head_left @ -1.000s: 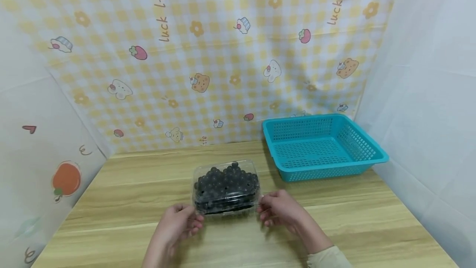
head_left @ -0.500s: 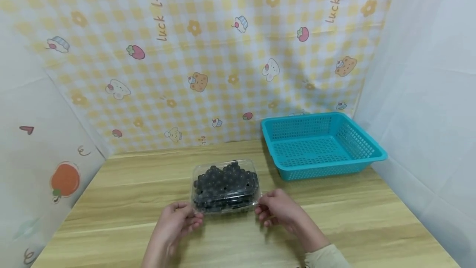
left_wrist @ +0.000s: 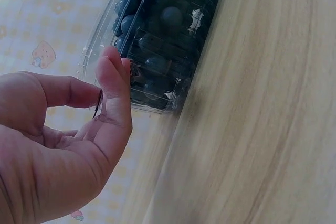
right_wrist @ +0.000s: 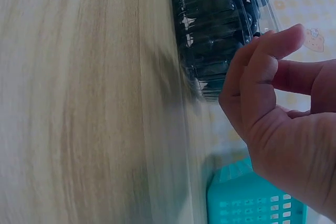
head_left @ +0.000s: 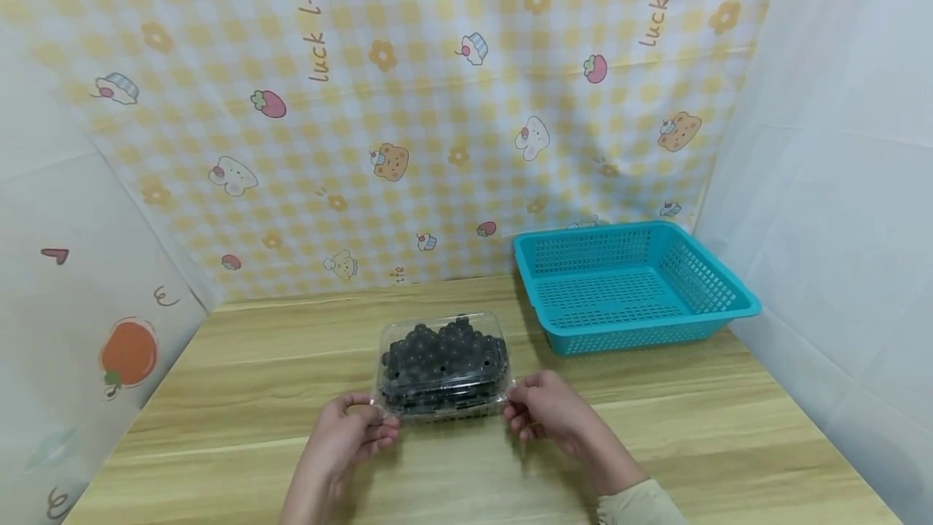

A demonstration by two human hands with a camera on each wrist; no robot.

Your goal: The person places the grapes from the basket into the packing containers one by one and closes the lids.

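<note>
A clear plastic clamshell box full of dark round grapes stands on the table, its lid lying over the fruit. My left hand pinches the rim at the box's front left corner between thumb and finger. At the front right corner, my right hand pinches the rim the same way. The left wrist view shows the left thumb meeting a fingertip beside the box's end. In the right wrist view, the curled fingers hide part of the box's edge.
A turquoise perforated basket stands at the back right of the wooden table, with no fruit in it. Behind hangs a yellow checked cloth; white sheets close off both sides.
Both hands have stayed at the front corners of the clamshell box. The rim at the left corner now shows a little farther out, between the left thumb and finger. The basket has not moved.
</note>
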